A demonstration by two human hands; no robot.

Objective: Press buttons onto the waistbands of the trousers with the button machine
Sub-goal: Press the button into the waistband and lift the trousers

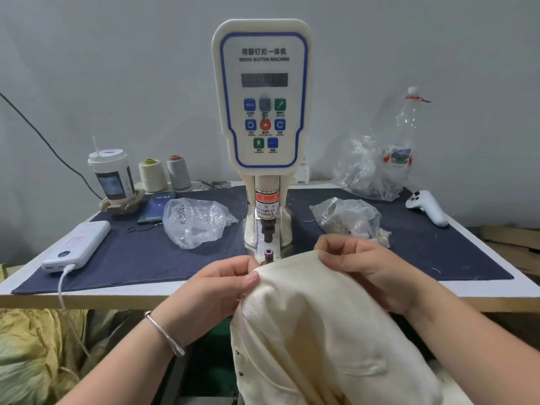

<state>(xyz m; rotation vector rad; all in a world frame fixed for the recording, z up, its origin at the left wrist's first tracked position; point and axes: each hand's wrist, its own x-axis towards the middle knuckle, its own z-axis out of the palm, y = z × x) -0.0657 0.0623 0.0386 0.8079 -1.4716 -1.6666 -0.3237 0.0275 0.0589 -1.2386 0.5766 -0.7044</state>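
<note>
Cream trousers [321,331] hang from both hands, left hand [216,285] and right hand [359,267] pinching the waistband edge [287,260] just short of the button machine's lower die [268,253], nearer the left fingers.

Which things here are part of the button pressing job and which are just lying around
In use: button machine, cream trousers, left hand, right hand, both gripping the fabric.

Lying about: drink cup, thread cones, phone, power bank, white controller, plastic bottle.
</note>
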